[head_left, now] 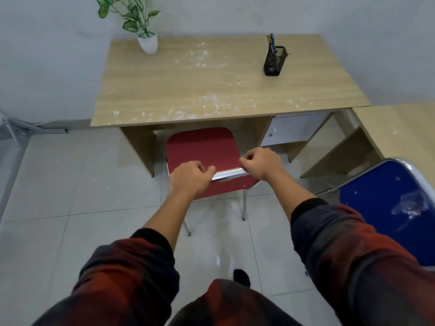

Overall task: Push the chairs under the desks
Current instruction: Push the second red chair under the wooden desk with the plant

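Observation:
A red chair (202,147) with a chrome frame stands in front of a light wooden desk (211,76), its seat front just under the desk's front edge. My left hand (190,178) grips the left part of the chrome top rail of the backrest. My right hand (261,162) grips the rail's right end. The shiny rail shows between the two hands. A blue chair (386,208) with a chrome frame stands at the right, out in front of a second wooden desk (400,123).
On the desk stand a white pot with a green plant (148,42) at the back left and a black mesh pen holder (274,61) at the back right. A white drawer unit (292,128) sits under its right side. Pale floor tiles (70,184) spread left of the chair.

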A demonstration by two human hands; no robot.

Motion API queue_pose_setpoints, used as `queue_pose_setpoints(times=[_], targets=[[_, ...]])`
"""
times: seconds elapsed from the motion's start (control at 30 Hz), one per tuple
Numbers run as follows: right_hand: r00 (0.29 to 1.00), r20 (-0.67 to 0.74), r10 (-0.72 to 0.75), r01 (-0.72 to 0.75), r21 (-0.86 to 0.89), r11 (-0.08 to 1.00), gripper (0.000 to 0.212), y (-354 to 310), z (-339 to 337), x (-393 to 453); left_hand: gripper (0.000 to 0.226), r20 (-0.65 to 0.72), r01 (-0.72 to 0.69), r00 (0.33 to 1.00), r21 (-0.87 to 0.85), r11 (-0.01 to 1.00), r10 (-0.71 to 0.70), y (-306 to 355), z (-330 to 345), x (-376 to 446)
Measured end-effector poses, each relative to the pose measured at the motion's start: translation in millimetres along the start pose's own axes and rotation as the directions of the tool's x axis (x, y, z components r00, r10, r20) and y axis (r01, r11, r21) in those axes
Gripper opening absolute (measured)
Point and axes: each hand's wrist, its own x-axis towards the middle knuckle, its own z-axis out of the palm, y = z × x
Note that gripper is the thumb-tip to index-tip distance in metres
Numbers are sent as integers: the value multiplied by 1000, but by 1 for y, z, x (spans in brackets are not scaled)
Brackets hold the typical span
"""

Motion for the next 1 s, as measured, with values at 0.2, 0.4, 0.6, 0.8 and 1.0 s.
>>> queue_pose_setpoints(times=[0.2, 0.4, 0.6, 0.8, 1.0], targets=[[993, 55, 101, -96, -90, 991, 50, -15, 5, 0, 42, 36, -81, 996, 11, 997, 81, -12, -6, 6], [987, 34, 158, -155, -78, 985, 49, -34, 18, -14, 42, 86, -137, 987, 5, 991, 136, -33, -21, 9], [986, 4, 168, -168, -5, 986, 50, -56, 33, -8, 43, 108, -144, 984, 7, 989, 143, -59, -38, 31], [990, 46, 132, -135, 63, 989, 47, -81, 43, 11, 39, 75, -110, 991, 36, 993, 107, -80, -51, 56], [992, 84, 90, -95, 58, 994, 47, -78, 34, 31, 36, 4, 3, 1000, 106, 994, -3, -71, -46, 70]])
